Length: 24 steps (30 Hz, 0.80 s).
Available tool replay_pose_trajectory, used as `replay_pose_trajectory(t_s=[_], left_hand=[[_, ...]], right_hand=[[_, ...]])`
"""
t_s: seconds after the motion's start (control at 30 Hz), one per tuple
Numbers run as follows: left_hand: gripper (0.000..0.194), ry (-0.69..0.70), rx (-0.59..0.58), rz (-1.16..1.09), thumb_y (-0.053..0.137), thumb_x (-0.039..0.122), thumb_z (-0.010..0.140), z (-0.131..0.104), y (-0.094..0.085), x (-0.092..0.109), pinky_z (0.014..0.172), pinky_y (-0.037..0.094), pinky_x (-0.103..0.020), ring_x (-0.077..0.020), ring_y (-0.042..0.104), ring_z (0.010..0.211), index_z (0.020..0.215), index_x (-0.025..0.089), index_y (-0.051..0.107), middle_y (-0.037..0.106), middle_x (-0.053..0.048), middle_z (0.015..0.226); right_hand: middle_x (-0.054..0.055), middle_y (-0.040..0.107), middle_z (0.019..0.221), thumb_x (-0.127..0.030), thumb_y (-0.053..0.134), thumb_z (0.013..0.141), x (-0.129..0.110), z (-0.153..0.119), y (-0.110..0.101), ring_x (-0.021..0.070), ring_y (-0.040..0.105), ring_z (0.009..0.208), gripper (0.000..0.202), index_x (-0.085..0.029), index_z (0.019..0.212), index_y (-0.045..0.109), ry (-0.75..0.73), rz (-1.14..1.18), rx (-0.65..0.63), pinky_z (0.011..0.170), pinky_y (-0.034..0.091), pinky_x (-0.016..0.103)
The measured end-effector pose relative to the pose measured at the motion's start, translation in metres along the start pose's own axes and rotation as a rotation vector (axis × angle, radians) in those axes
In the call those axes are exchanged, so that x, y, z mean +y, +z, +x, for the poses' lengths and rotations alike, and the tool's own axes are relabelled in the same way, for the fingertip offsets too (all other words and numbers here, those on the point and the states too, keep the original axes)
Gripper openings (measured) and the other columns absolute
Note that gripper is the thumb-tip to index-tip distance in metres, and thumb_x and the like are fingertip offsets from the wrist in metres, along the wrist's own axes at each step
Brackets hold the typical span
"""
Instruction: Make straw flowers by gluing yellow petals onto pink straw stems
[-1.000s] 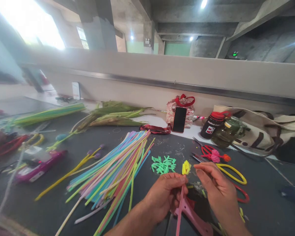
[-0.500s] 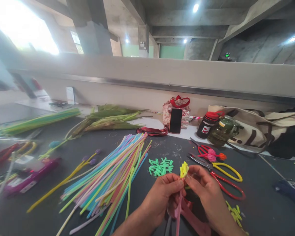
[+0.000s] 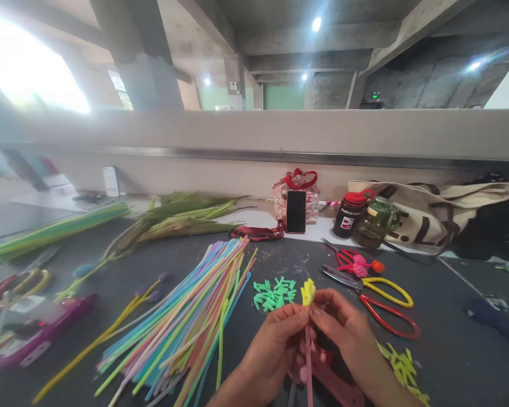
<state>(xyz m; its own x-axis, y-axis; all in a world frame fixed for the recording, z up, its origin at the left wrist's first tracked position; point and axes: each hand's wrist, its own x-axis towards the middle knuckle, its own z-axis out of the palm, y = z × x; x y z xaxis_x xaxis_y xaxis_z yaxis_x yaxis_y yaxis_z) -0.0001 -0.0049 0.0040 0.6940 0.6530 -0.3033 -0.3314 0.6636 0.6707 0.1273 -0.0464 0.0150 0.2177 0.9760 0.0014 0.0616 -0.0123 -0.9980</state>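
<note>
In the head view, my left hand [image 3: 275, 342] and my right hand [image 3: 347, 333] meet at the lower middle, fingertips pinched together. Between them stands a small bunch of short yellow pipe cleaner pieces [image 3: 308, 291], upright on top of a pink pipe cleaner [image 3: 308, 367] that hangs down. My left thumb and fingers grip the stem just under the yellow bunch. On the other side, my right thumb and fingers pinch the base of the bunch. Below my hands lies a partly hidden pink tool [image 3: 336, 381]; its kind is unclear.
Long pastel pipe cleaners [image 3: 182, 322] lie left. Cut green pieces [image 3: 274, 294] sit behind my hands, cut yellow-green pieces [image 3: 402, 367] right. Large scissors [image 3: 392, 325], a phone [image 3: 295, 212], a black bottle [image 3: 348, 217], a green jug [image 3: 375, 223] and corn husks [image 3: 186, 215] stand or lie farther back.
The view has turned slightly to the right and up, so most things sit farther left. The yellow bunch stands more upright between my fingers; both hands keep their pinch.
</note>
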Motion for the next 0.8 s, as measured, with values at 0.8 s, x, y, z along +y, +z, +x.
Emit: replay_pose_trajectory(t_s=[0.8], left_hand=[[0.019, -0.072, -0.05, -0.162, 0.06, 0.026, 0.073, 0.0, -0.004, 0.0, 0.032, 0.02, -0.013, -0.0015, 0.034, 0.034, 0.063, 0.011, 0.056, 0.047, 0.005, 0.047]], right_hand=[[-0.005, 0.054, 0.055, -0.034, 0.059, 0.078, -0.001, 0.003, -0.009, 0.0069, 0.042, 0.044, 0.017, -0.017, 0.08, 0.061, 0.13, 0.091, -0.035, 0.041, 0.031, 0.018]])
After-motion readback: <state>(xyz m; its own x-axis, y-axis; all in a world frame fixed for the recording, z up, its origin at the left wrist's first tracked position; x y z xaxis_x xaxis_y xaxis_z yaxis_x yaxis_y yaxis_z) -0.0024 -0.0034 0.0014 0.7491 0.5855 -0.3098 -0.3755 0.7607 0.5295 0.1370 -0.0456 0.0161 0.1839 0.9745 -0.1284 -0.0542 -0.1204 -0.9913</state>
